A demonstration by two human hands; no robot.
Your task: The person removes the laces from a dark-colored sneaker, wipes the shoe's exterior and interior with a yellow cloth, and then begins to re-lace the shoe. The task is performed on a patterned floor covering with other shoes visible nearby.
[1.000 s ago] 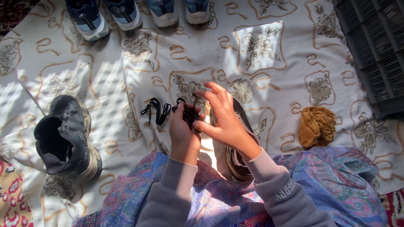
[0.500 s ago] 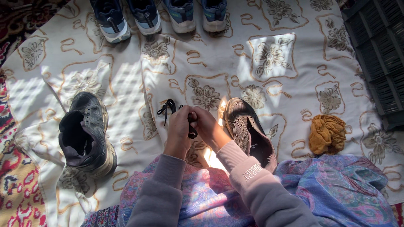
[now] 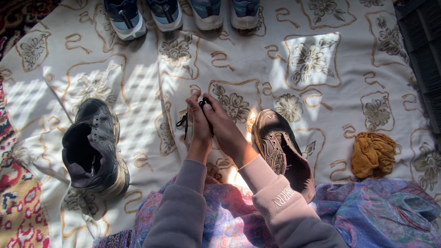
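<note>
Where the grey sleeves come up from the colourful lap cloth, both hands meet in the middle over the white sheet w/ flowers on it. The left hand and right hand are pressed side by side, touching. Their fingers are close together and pinched on a black shoelace. The fingertips hold it up near the top, approx. where the hands point, away from the person. A bit of the lace hangs out to the left of the left hand, w/ its long way running up and down, loose end low by the sheet. How much lace is inside the hands, can't tell.

Just right of the hands is a dark shoe lying on its side. Its long way goes from near the lap up and to the left, toe end far. It is near the right arm, not touching the hands.

Left, well apart, is another dark shoe, opening facing up, toe pointing away.

Right side, a yellow-brown cloth lump sits on the sheet.

Far end: 2 pairs of blue sneakers in a row at the top edge. A dark crate is at the far right.
</note>
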